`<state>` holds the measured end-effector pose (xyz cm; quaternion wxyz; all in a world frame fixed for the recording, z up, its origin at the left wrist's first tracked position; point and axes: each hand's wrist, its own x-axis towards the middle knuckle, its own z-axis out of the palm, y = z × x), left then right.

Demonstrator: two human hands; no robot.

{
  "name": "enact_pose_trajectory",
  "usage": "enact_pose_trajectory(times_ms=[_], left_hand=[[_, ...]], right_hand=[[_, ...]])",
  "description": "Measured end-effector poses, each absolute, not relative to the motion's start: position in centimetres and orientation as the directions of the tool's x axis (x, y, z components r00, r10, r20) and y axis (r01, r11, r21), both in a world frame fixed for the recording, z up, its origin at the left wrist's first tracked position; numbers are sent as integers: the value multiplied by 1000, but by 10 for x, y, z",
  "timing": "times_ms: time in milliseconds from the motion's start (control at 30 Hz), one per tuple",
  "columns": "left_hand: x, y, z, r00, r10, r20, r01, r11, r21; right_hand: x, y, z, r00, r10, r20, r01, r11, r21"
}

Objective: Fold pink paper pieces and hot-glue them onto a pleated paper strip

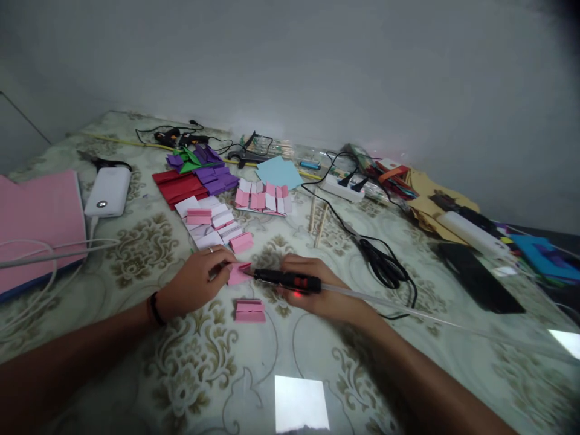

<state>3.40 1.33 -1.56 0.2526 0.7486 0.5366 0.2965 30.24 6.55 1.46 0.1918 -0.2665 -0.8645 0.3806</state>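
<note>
My left hand (199, 279) pinches the left edge of a small folded pink paper piece (238, 275) on the table. In my right hand (312, 266) is a black hot glue gun (287, 280) with a glowing red light and a long clear glue stick running out of its back. Its nozzle tip touches or hovers just over the pink paper; I cannot tell which. Just below lies another folded pink piece (250, 310). Beyond my left hand are several folded white and pink pieces (212, 223), with one more pink piece (241, 242) beside them.
Red (179, 186) and purple folded papers (216, 179) lie farther back, near a light blue sheet (278, 173). A white power bank (109, 192) is at left. To the right are wooden sticks (321, 226), a coiled black cable (385, 266), a power strip (343, 188) and a black phone (480, 278).
</note>
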Motion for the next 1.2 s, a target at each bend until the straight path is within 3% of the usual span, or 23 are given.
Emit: enact_pose_trajectory(times_ms=[400,1200], left_hand=[[36,16,-11,231,963,137,625,-255,738],[35,18,-12,198,980,29,594,-144,791]], right_hand=[[284,56,-9,-780,580,236,324,697,-639],[282,54,-19,-759,599,254,343,700,-626]])
